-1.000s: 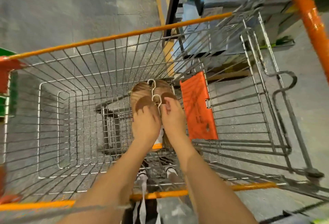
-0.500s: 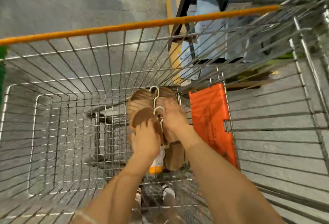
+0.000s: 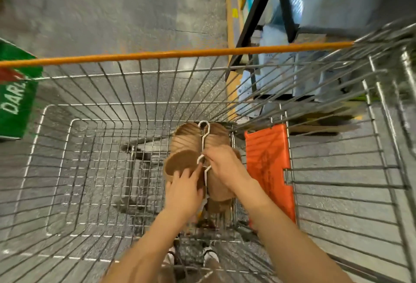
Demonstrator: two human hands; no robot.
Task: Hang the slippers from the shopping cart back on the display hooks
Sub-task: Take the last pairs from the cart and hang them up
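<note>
Both hands grip brown slippers [image 3: 180, 165] in the shopping cart [image 3: 171, 53]: left hand [image 3: 183, 189] on a sole, right hand [image 3: 221, 165] pinching the white hangers [image 3: 203, 145]. None hung yet, it seems; display hooks unseen.

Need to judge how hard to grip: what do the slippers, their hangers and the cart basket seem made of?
Slippers: brown, matte, ribbed soles, likely foam or rubber. Hangers: thin, white and smooth, probably plastic, possibly coated wire. Shopping cart: shiny grey wire grid, evidently metal, with an orange-coated rim. Both the left hand and right hand rest on the slippers.

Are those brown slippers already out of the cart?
No. The brown slippers lie low inside the wire cart, with the left hand and right hand on them.
</note>
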